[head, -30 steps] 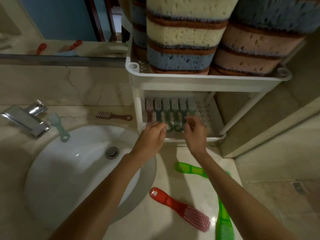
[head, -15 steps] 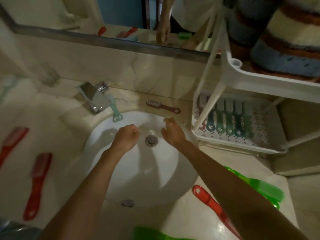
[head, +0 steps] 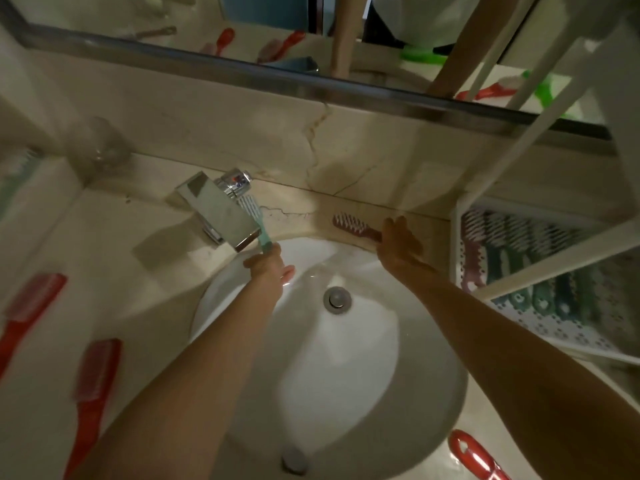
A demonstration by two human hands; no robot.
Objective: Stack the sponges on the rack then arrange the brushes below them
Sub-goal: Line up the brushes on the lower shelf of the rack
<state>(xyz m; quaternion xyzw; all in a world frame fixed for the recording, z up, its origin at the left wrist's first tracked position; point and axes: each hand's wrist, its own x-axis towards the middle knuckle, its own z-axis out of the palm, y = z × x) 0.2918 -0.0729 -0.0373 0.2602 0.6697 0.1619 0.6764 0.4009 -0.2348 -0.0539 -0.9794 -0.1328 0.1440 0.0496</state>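
Two brushes lie at the sink (head: pixel 426 403) rim: the left hand (head: pixel 268 271) pinches the teal brush (head: pixel 252 211) at 11 o'clock under the faucet (head: pixel 218 216), while the right hand (head: pixel 398 242) covers the maroon brush (head: pixel 351 224) handle at 1 o'clock (its fingers' hold unclear). Lifting carelessly could snag the teal bristles on the spout.
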